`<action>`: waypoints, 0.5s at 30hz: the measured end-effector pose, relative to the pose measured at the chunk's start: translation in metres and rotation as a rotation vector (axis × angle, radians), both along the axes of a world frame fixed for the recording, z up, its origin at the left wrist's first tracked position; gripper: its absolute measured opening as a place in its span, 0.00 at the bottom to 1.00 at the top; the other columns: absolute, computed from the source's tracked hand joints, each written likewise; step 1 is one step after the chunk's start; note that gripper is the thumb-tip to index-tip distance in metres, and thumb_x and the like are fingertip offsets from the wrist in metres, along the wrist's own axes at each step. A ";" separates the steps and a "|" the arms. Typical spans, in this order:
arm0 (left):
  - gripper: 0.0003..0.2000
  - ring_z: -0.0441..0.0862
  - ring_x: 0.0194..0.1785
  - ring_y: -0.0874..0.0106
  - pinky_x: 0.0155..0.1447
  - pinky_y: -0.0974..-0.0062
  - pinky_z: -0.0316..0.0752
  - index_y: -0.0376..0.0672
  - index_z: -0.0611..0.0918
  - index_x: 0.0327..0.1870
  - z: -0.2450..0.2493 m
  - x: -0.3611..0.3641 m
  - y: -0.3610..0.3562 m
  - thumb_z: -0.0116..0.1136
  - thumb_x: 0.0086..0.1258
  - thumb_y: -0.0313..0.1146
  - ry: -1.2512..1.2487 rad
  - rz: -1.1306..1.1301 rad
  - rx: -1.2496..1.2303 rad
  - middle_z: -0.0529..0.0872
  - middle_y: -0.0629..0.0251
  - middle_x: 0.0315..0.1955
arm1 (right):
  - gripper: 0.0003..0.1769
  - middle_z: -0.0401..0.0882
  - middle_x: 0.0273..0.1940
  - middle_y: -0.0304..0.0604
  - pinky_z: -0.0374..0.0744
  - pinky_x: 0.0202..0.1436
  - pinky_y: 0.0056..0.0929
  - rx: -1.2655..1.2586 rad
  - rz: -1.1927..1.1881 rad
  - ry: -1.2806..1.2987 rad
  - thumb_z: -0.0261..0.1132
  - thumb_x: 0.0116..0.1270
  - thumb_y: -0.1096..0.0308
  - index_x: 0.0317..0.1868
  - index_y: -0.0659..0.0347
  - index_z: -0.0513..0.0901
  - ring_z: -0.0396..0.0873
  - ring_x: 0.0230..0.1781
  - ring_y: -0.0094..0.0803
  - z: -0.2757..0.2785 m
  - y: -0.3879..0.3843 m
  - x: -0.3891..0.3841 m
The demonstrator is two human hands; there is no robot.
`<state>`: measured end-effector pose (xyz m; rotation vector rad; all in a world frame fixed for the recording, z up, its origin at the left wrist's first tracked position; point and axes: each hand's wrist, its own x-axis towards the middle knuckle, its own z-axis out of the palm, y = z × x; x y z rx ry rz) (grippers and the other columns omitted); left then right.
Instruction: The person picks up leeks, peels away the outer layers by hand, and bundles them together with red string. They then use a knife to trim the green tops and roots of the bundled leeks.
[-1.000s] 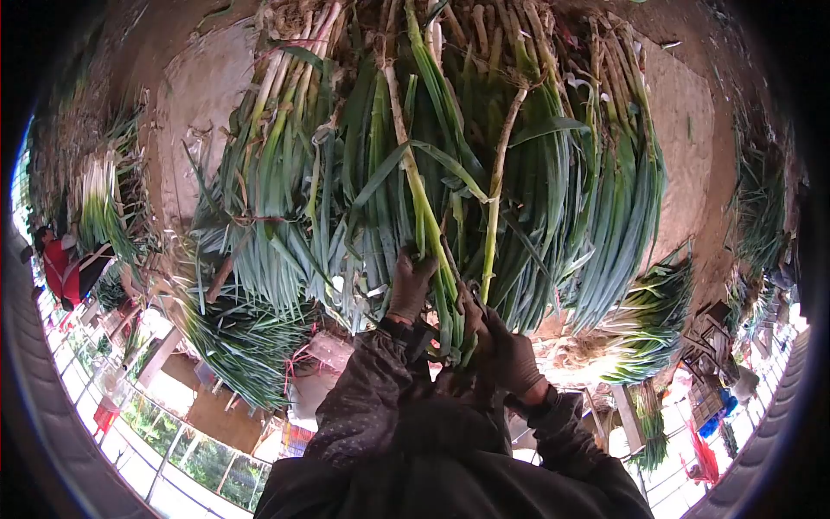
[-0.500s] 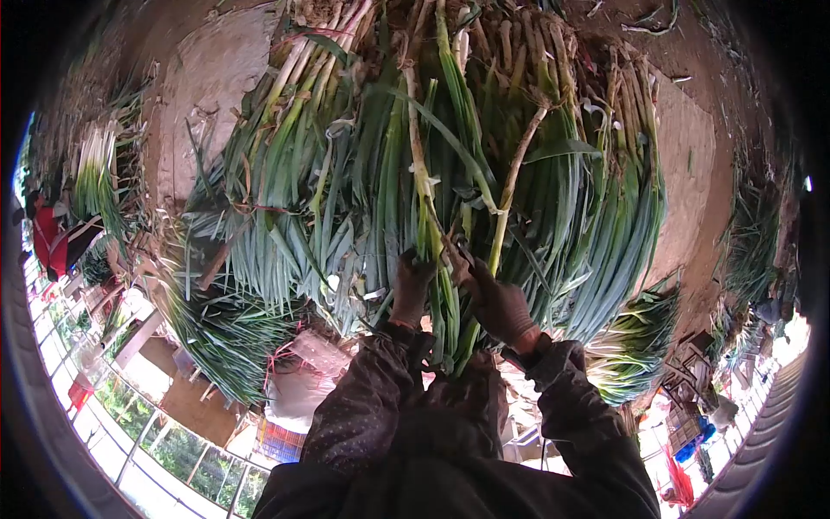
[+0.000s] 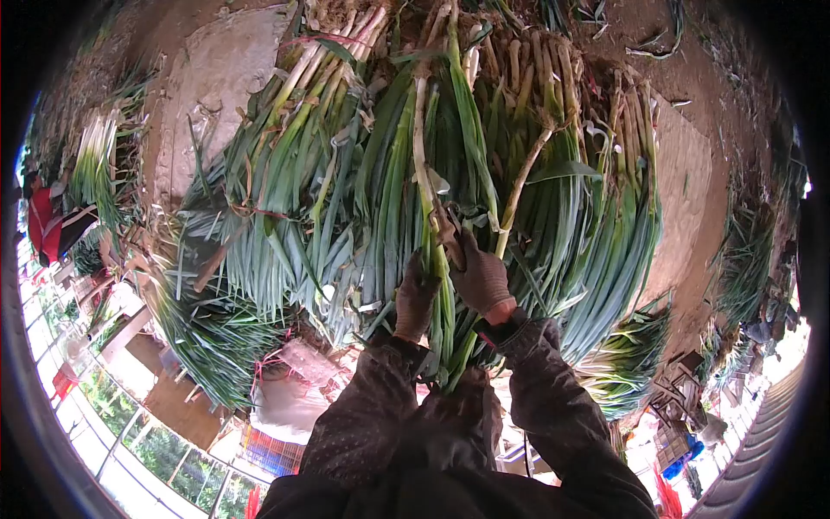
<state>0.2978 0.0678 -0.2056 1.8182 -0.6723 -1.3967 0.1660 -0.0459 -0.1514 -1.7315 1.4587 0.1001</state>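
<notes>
Long green onions (image 3: 346, 216) lie in a wide heap in front of me, roots at the far side and leaves toward me. My left hand (image 3: 417, 298), in a brownish glove, is closed around the leaves of one stalk (image 3: 422, 147). The gloved right hand (image 3: 481, 275) is closed on a tool (image 3: 451, 235) that looks like small shears, against the same stalk right beside the left hand. Its handles are mostly hidden by the fingers. A bent pale stalk (image 3: 522, 183) lies just beyond the right hand.
Another onion pile (image 3: 212, 342) lies at the lower left, and one more (image 3: 627, 350) at the lower right. A person in red (image 3: 45, 223) is at the far left near a further bundle (image 3: 93, 164). A white sack (image 3: 290, 402) stands near my left forearm.
My right hand and the tool have shifted slightly up and left, closer to the stalk. The leaf that crossed the middle stalk no longer lies across it.
</notes>
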 end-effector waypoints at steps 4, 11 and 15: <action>0.31 0.73 0.69 0.63 0.71 0.68 0.68 0.38 0.63 0.76 0.014 0.005 -0.006 0.59 0.74 0.30 -0.019 -0.028 -0.021 0.74 0.51 0.68 | 0.40 0.84 0.33 0.60 0.80 0.40 0.57 -0.059 0.001 -0.008 0.66 0.57 0.64 0.71 0.62 0.66 0.83 0.36 0.62 -0.019 -0.019 0.011; 0.30 0.83 0.61 0.55 0.64 0.65 0.75 0.45 0.65 0.76 -0.008 0.008 0.004 0.57 0.74 0.30 -0.067 -0.134 -0.106 0.83 0.45 0.58 | 0.41 0.84 0.33 0.63 0.79 0.42 0.57 -0.099 0.003 0.021 0.66 0.55 0.64 0.71 0.61 0.67 0.83 0.37 0.63 -0.040 -0.056 0.025; 0.27 0.83 0.61 0.58 0.64 0.66 0.74 0.43 0.67 0.75 -0.001 0.012 0.001 0.55 0.75 0.28 -0.118 -0.185 -0.045 0.82 0.47 0.60 | 0.38 0.84 0.34 0.63 0.79 0.42 0.57 -0.093 0.004 0.006 0.66 0.57 0.64 0.70 0.61 0.68 0.83 0.38 0.63 -0.046 -0.076 0.032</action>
